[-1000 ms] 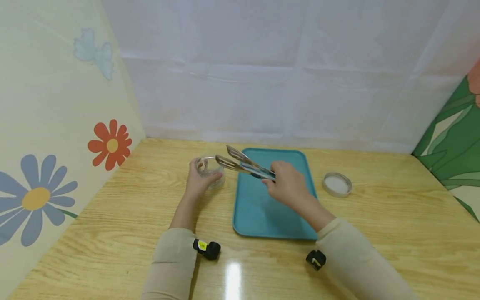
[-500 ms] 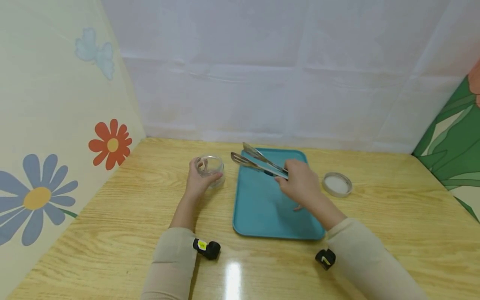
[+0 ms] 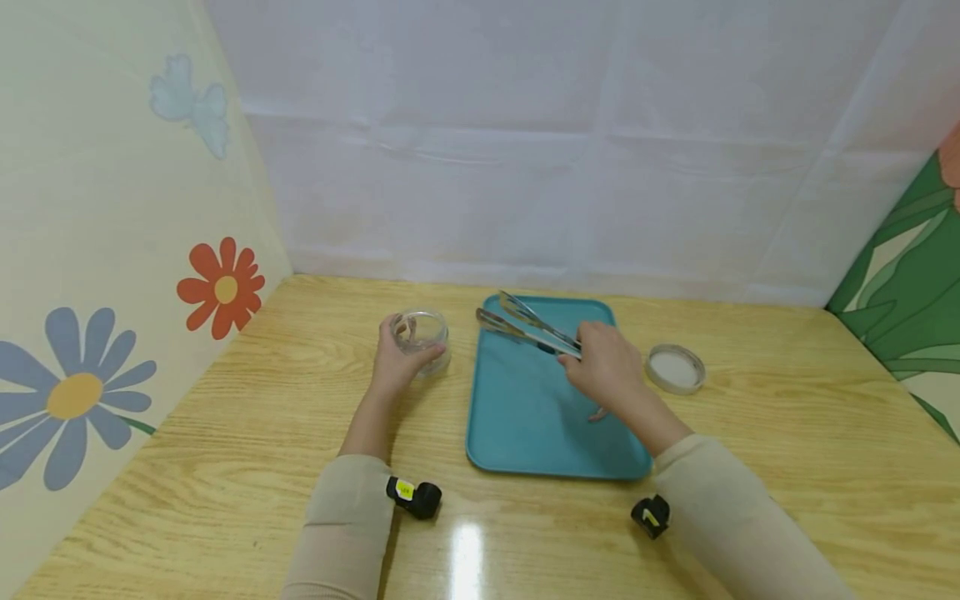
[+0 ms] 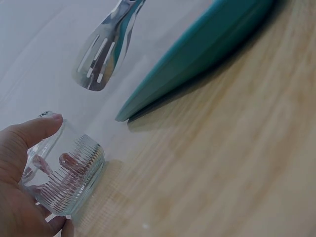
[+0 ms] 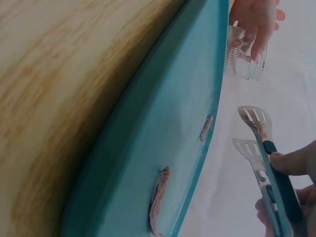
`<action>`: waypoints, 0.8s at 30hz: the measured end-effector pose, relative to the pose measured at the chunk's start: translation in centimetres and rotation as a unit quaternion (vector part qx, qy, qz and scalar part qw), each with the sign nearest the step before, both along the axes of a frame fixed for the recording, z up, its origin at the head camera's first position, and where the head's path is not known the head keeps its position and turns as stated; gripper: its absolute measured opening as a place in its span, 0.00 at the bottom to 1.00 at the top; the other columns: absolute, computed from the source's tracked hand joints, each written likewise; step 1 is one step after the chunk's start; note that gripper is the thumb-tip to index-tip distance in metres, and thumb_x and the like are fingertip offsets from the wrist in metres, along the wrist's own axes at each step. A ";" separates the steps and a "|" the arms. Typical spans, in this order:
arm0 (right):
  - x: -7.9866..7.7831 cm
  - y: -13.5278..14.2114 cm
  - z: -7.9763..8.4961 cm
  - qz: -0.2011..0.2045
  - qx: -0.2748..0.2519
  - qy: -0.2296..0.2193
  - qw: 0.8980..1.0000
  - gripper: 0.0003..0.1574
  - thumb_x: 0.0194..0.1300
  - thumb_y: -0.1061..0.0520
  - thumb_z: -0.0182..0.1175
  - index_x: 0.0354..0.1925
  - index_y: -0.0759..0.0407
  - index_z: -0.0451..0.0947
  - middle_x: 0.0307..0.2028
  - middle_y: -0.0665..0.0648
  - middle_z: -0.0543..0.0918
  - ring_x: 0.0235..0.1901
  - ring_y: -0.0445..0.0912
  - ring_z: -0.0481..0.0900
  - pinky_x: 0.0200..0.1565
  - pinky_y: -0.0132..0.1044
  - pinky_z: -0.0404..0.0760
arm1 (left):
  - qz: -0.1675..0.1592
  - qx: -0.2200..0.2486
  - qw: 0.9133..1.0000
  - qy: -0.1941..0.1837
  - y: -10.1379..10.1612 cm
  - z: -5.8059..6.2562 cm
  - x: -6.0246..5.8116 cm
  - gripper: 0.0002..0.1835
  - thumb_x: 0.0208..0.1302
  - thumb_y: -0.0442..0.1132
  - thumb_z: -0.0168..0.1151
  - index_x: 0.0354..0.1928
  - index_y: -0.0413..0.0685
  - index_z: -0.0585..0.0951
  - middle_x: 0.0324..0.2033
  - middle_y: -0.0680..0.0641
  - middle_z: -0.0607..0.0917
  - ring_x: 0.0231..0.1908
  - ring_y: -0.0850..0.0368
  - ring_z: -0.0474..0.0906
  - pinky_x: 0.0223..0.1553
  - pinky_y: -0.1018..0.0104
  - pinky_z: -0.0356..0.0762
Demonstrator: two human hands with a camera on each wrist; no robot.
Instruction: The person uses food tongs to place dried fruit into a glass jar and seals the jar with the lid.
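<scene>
My left hand (image 3: 397, 358) grips a clear ribbed glass jar (image 3: 429, 327) standing on the table left of the tray. Brownish-pink pieces (image 4: 71, 163) show inside it through the glass. In my right hand (image 3: 609, 367) are metal tongs (image 3: 517, 333) with slotted heads and teal-and-black handles. Their tips are spread apart over the upper left of the blue-green tray (image 3: 517, 417), with nothing between them. Two thin brownish-pink strips lie on the tray in the right wrist view, a longer near strip (image 5: 157, 202) and a shorter far strip (image 5: 206, 128). The right forearm hides part of the tray.
A round whitish lid (image 3: 675, 369) lies on the wooden table (image 3: 247, 467), right of the tray. A white cloth backdrop (image 3: 480, 167) hangs behind. Patterned panels (image 3: 112, 250) flank the table, and a black device (image 3: 415, 497) sits by each sleeve.
The right hand and tongs have moved right, away from the jar's mouth to over the tray. A strip on the tray has come into view beside the right wrist. The left hand stays still.
</scene>
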State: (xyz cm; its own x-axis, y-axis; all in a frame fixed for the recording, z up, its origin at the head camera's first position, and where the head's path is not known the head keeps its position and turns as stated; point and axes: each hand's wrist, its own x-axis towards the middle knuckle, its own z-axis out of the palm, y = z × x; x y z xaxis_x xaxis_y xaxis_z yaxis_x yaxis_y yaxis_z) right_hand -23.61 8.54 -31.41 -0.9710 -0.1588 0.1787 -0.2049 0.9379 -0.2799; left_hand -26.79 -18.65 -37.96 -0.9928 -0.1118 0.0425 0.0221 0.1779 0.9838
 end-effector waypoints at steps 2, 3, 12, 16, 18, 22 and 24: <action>-0.1 0.1 -0.1 -0.001 0.001 -0.005 1.000 0.18 0.54 0.47 0.59 0.33 0.61 0.70 0.28 0.56 0.72 0.25 0.48 0.70 0.20 0.39 0.69 | 0.001 0.001 1.000 -0.002 0.0 0.0 0.0 0.49 0.45 0.41 0.68 0.63 0.49 0.44 0.60 0.41 0.51 0.59 0.42 0.48 0.53 0.55 0.59; -0.1 0.1 -0.2 -0.001 0.002 -0.007 1.000 0.18 0.55 0.48 0.58 0.34 0.61 0.70 0.29 0.56 0.73 0.25 0.48 0.70 0.21 0.39 0.69 | 0.001 0.000 1.000 -0.002 0.0 0.0 0.0 0.49 0.45 0.41 0.68 0.63 0.49 0.44 0.60 0.41 0.51 0.59 0.42 0.48 0.53 0.55 0.59; -0.3 0.3 -0.6 0.001 0.004 -0.023 1.000 0.16 0.56 0.49 0.58 0.31 0.61 0.69 0.26 0.55 0.71 0.23 0.47 0.68 0.19 0.38 0.68 | 0.001 0.001 1.000 -0.001 0.0 -0.1 -0.1 0.49 0.45 0.41 0.68 0.63 0.48 0.45 0.60 0.40 0.52 0.59 0.42 0.48 0.53 0.54 0.59; -0.3 0.3 -0.7 0.002 0.009 -0.027 1.000 0.15 0.56 0.50 0.57 0.27 0.59 0.67 0.23 0.54 0.69 0.21 0.47 0.66 0.18 0.38 0.65 | 0.000 0.003 1.000 -0.003 0.0 0.0 -0.1 0.49 0.45 0.41 0.68 0.63 0.48 0.45 0.60 0.40 0.52 0.59 0.42 0.48 0.53 0.55 0.59; -0.3 0.3 -0.7 0.002 0.013 -0.027 1.000 0.15 0.57 0.50 0.57 0.25 0.59 0.66 0.22 0.54 0.68 0.20 0.47 0.65 0.17 0.38 0.64 | 0.001 0.001 1.000 -0.004 0.0 0.0 -0.1 0.49 0.45 0.41 0.68 0.63 0.48 0.45 0.60 0.40 0.52 0.59 0.42 0.48 0.53 0.55 0.59; -0.4 0.3 -0.8 -0.001 0.018 -0.034 0.999 0.16 0.57 0.50 0.57 0.24 0.58 0.64 0.21 0.54 0.67 0.20 0.47 0.65 0.17 0.37 0.63 | 0.004 -0.005 1.000 -0.003 0.0 0.0 0.0 0.49 0.45 0.41 0.68 0.63 0.48 0.45 0.60 0.40 0.52 0.59 0.42 0.48 0.53 0.54 0.58; -0.5 0.3 -0.9 -0.001 0.021 -0.037 0.999 0.16 0.57 0.51 0.57 0.24 0.58 0.64 0.21 0.54 0.67 0.20 0.47 0.65 0.17 0.37 0.64 | 0.005 -0.007 1.000 -0.003 0.0 0.0 -0.1 0.48 0.45 0.41 0.68 0.63 0.48 0.45 0.60 0.40 0.52 0.59 0.42 0.48 0.53 0.54 0.58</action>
State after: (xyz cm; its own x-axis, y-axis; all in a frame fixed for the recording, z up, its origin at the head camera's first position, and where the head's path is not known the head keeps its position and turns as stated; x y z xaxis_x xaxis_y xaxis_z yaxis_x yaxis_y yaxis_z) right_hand -24.12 8.82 -32.35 -0.9816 -0.1628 0.1002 -0.1834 0.9496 -0.2542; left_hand -26.85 -18.64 -37.94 -0.9920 -0.1206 0.0383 0.0145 0.1925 0.9812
